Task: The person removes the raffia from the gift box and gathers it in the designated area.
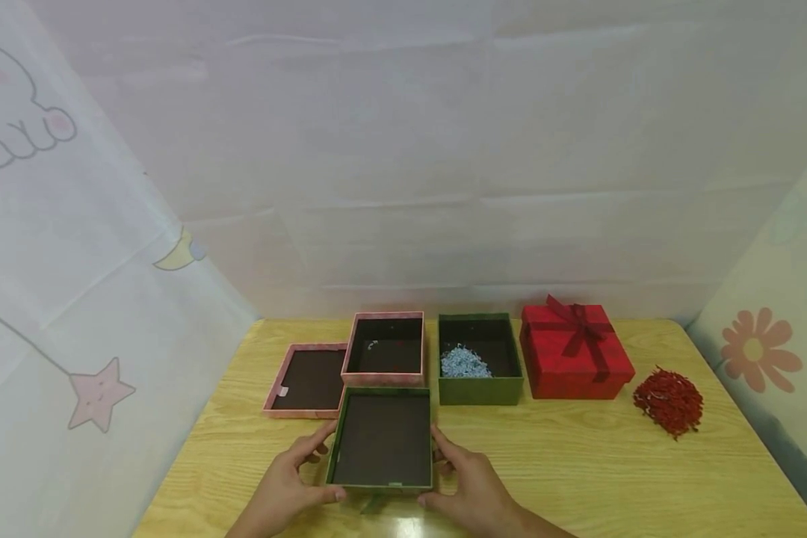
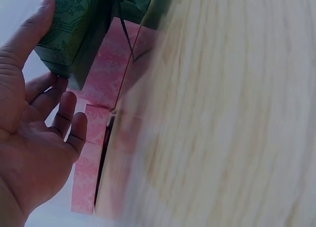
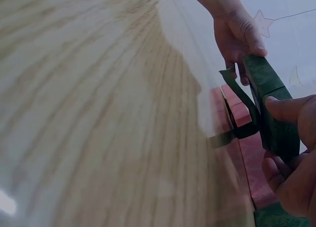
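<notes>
A green box lid (image 1: pixel 383 441), inner side up, is held above the front of the table between both hands. The left hand (image 1: pixel 284 478) grips its left side, with thumb near the front corner and fingertips further back. At its right side the right hand (image 1: pixel 479 486) holds on in the same way. Beneath the lid hangs a dark green ribbon (image 3: pixel 242 94), clear of the tabletop in the right wrist view. Just behind stands an open pink box (image 1: pixel 385 379) with a few shreds inside. An upturned pink lid (image 1: pixel 302 413) lies to its left.
An open green box (image 1: pixel 479 392) holds blue shredded paper (image 1: pixel 465 362). To its right sits a closed red box (image 1: pixel 578 362) with a ribbon bow. A pile of red shredded paper (image 1: pixel 669 401) lies at the table's (image 1: pixel 598 463) right. Printed cloth (image 1: pixel 444 164) hangs behind.
</notes>
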`<state>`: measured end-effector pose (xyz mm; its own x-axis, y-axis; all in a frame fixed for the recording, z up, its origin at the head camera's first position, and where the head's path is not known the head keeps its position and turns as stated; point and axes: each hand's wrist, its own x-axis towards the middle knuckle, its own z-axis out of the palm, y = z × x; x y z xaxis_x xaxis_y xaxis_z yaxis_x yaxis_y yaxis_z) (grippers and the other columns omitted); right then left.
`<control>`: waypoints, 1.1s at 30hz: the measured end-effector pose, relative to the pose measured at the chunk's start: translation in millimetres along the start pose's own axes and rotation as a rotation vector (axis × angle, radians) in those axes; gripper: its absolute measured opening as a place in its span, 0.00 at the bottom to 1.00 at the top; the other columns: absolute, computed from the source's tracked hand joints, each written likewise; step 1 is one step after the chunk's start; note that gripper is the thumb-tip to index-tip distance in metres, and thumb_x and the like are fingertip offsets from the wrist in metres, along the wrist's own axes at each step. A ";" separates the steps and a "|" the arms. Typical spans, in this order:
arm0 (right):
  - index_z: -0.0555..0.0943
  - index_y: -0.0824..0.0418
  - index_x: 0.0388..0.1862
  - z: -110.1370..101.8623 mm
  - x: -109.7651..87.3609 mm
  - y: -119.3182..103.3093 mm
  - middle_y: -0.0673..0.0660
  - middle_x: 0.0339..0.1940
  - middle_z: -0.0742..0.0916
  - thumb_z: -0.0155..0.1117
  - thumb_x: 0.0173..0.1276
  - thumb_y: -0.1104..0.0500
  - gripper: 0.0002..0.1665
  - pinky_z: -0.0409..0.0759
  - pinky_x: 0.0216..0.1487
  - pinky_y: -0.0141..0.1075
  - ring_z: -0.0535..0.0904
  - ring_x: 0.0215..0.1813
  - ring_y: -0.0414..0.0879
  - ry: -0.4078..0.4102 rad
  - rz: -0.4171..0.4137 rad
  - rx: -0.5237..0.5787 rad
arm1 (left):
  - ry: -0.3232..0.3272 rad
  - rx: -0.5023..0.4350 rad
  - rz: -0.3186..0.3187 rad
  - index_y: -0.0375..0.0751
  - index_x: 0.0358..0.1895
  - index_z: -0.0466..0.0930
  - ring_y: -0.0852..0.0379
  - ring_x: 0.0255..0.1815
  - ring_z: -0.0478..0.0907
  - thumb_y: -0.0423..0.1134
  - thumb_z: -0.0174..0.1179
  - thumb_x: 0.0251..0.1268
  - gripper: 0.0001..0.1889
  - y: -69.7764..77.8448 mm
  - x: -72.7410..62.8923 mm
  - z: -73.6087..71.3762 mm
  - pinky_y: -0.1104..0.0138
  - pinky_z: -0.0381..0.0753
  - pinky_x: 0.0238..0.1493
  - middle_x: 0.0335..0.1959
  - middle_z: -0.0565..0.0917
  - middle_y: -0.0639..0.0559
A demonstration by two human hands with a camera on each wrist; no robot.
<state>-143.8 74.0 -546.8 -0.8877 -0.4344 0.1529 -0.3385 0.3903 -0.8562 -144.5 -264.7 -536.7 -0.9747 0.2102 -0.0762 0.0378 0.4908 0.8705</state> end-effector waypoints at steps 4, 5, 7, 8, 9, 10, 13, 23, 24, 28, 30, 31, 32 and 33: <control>0.63 0.65 0.82 3.3 2.6 2.1 0.56 0.56 0.85 0.84 0.56 0.47 0.61 0.81 0.46 0.37 0.80 0.45 0.42 -0.023 0.068 -0.034 | -0.028 0.025 -0.006 0.62 0.79 0.67 0.49 0.55 0.71 0.48 0.81 0.52 0.48 -3.5 1.5 -2.0 0.58 0.76 0.59 0.55 0.78 0.52; 0.63 0.64 0.82 4.0 3.2 2.4 0.55 0.56 0.84 0.85 0.56 0.47 0.61 0.81 0.46 0.36 0.79 0.45 0.43 -0.030 0.082 -0.034 | -0.032 0.031 -0.005 0.62 0.79 0.67 0.49 0.55 0.71 0.48 0.81 0.52 0.48 -4.0 1.8 -2.5 0.57 0.77 0.59 0.55 0.78 0.51; 0.63 0.63 0.82 5.3 4.3 2.8 0.53 0.56 0.83 0.85 0.56 0.46 0.62 0.80 0.45 0.36 0.78 0.45 0.43 -0.043 0.102 -0.037 | -0.041 0.042 -0.014 0.61 0.79 0.67 0.49 0.55 0.71 0.48 0.81 0.51 0.49 -5.2 2.5 -3.5 0.56 0.77 0.59 0.55 0.78 0.51; 0.63 0.63 0.82 5.9 4.9 2.9 0.52 0.55 0.83 0.85 0.55 0.46 0.62 0.80 0.45 0.36 0.78 0.45 0.44 -0.048 0.108 -0.039 | -0.045 0.047 -0.020 0.61 0.79 0.67 0.49 0.55 0.71 0.48 0.81 0.51 0.49 -5.8 2.9 -3.9 0.55 0.76 0.59 0.55 0.77 0.51; 0.63 0.63 0.82 6.6 5.5 3.1 0.51 0.55 0.83 0.85 0.55 0.46 0.62 0.80 0.46 0.36 0.78 0.46 0.44 -0.051 0.113 -0.042 | -0.048 0.051 -0.024 0.60 0.79 0.68 0.49 0.55 0.71 0.49 0.82 0.51 0.49 -6.2 3.4 -4.2 0.55 0.76 0.58 0.55 0.77 0.51; 0.63 0.63 0.82 7.2 6.1 3.1 0.51 0.55 0.83 0.85 0.55 0.47 0.62 0.80 0.46 0.36 0.79 0.46 0.44 -0.054 0.117 -0.044 | -0.052 0.055 -0.031 0.60 0.79 0.68 0.49 0.55 0.71 0.49 0.82 0.51 0.49 -6.9 3.8 -4.6 0.54 0.76 0.58 0.55 0.77 0.51; 0.63 0.63 0.82 8.7 7.6 3.3 0.49 0.54 0.83 0.85 0.55 0.47 0.62 0.80 0.47 0.36 0.79 0.47 0.44 -0.063 0.132 -0.036 | -0.059 0.075 -0.038 0.59 0.79 0.68 0.49 0.55 0.71 0.50 0.82 0.50 0.49 -9.1 5.6 -5.2 0.55 0.75 0.57 0.55 0.78 0.51; 0.63 0.64 0.82 11.7 10.8 8.1 0.47 0.50 0.83 0.85 0.53 0.50 0.62 0.81 0.46 0.35 0.80 0.46 0.44 -0.088 0.146 -0.047 | -0.078 0.115 -0.062 0.57 0.80 0.66 0.45 0.55 0.70 0.53 0.83 0.48 0.52 -17.0 10.7 -5.0 0.51 0.75 0.54 0.63 0.76 0.46; 0.63 0.64 0.82 12.0 11.3 8.5 0.47 0.49 0.83 0.85 0.53 0.50 0.62 0.81 0.46 0.35 0.80 0.46 0.43 -0.092 0.145 -0.049 | -0.078 0.121 -0.065 0.57 0.80 0.66 0.45 0.56 0.71 0.53 0.83 0.47 0.53 -17.2 10.8 -5.2 0.51 0.75 0.54 0.63 0.76 0.46; 0.62 0.65 0.82 12.9 12.9 9.7 0.45 0.48 0.83 0.85 0.53 0.50 0.63 0.80 0.46 0.35 0.79 0.46 0.42 -0.106 0.143 -0.056 | -0.078 0.135 -0.080 0.57 0.80 0.67 0.45 0.57 0.72 0.55 0.84 0.45 0.54 -17.4 12.1 -5.1 0.52 0.76 0.53 0.66 0.76 0.45; 0.63 0.66 0.82 13.1 13.5 10.5 0.45 0.47 0.83 0.85 0.53 0.49 0.62 0.80 0.46 0.35 0.78 0.46 0.42 -0.104 0.130 -0.073 | -0.081 0.139 -0.085 0.56 0.80 0.67 0.46 0.58 0.72 0.55 0.84 0.45 0.54 -17.4 12.9 -4.8 0.52 0.75 0.52 0.67 0.76 0.45; 0.63 0.66 0.81 13.0 13.8 10.8 0.46 0.47 0.83 0.85 0.53 0.49 0.62 0.80 0.46 0.35 0.79 0.45 0.42 -0.100 0.121 -0.080 | -0.081 0.141 -0.085 0.56 0.80 0.67 0.46 0.59 0.72 0.55 0.84 0.44 0.54 -17.7 13.3 -4.6 0.53 0.75 0.53 0.68 0.76 0.45; 0.64 0.67 0.81 12.9 14.0 11.1 0.46 0.47 0.83 0.85 0.53 0.49 0.62 0.80 0.46 0.34 0.79 0.45 0.42 -0.096 0.110 -0.088 | -0.081 0.140 -0.084 0.56 0.80 0.67 0.46 0.60 0.72 0.55 0.84 0.44 0.54 -17.9 13.7 -4.4 0.52 0.75 0.53 0.68 0.76 0.45; 0.64 0.68 0.81 12.6 14.1 11.2 0.46 0.46 0.83 0.85 0.52 0.49 0.62 0.80 0.46 0.34 0.79 0.45 0.42 -0.093 0.098 -0.095 | -0.081 0.141 -0.084 0.56 0.80 0.67 0.46 0.60 0.73 0.55 0.84 0.44 0.54 -18.2 14.1 -4.2 0.52 0.75 0.54 0.69 0.76 0.45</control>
<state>-156.2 62.0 -560.5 -0.8868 -0.4617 0.0208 -0.2835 0.5079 -0.8135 -159.9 -274.2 -551.6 -0.9550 0.2283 -0.1892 -0.0066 0.6215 0.7834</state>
